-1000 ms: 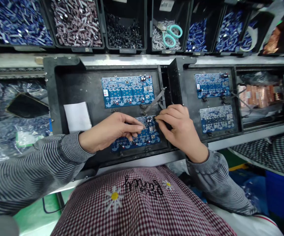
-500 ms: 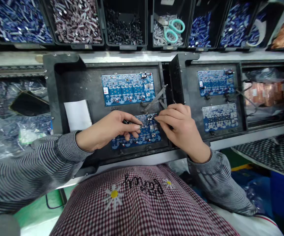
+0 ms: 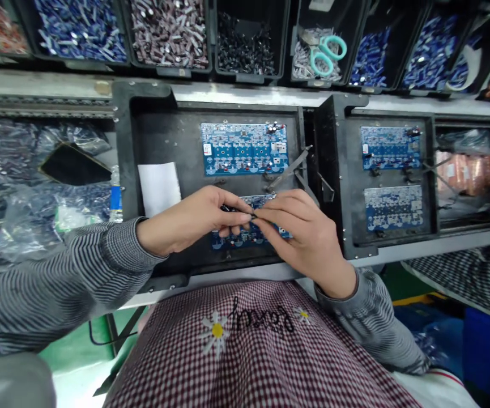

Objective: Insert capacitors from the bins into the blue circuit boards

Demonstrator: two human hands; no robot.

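My left hand (image 3: 200,218) is closed around a few small black capacitors (image 3: 228,208), partly hidden by its fingers. At its thumb and fingertip, my right hand (image 3: 306,238) pinches a small dark piece, seemingly one of these capacitors. Both hands are over the lower blue circuit board (image 3: 231,242) and cover much of it. Beyond them lies the upper blue circuit board (image 3: 245,152), with small black cylinders at its top right corner. Both boards sit in a black tray (image 3: 163,130).
White paper (image 3: 158,184) lies in the tray's left side. A second black tray (image 3: 349,215) on the right holds two more boards. Along the back stand bins of components, one with turquoise scissors (image 3: 327,54) in it. Metal strips (image 3: 291,168) cross the tray's right edge.
My right hand has moved left from the lower board's top right corner to my left fingertips. The left hand still holds the black capacitors. The whole view has shifted to the left.
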